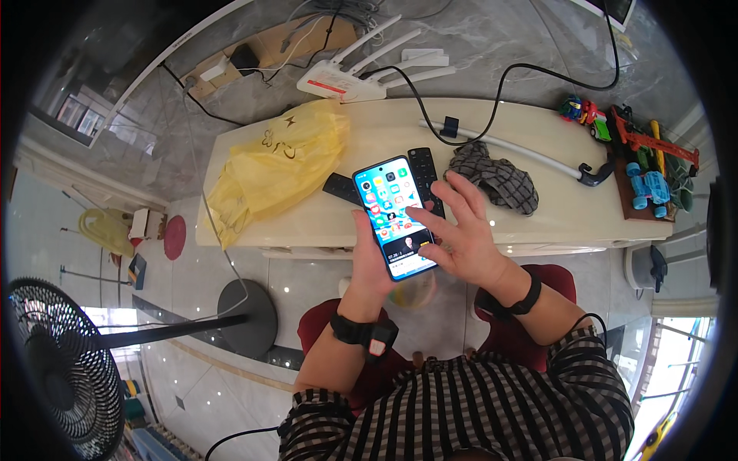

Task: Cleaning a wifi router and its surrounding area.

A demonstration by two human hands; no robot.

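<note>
My left hand (370,259) holds a smartphone (395,216) from its left edge and from behind; its lit screen shows app icons. Over the screen's right side is my right hand (464,230), fingers spread, index fingertip at or just above the screen; whether it touches I cannot tell. Partly hidden beyond the phone lie two black remote controls, one at the left (341,187) and one at the right (424,167). A crumpled grey checked cloth (494,178) rests right of them, below a grey metal tube (519,148) with a black curved end.
On the cream cabinet top (576,225) lie a yellow plastic bag (277,167) and several toys (648,184). A white router (340,80) stands behind, and a black cable (499,98) arches over the cabinet. A black fan (63,369) stands at the left.
</note>
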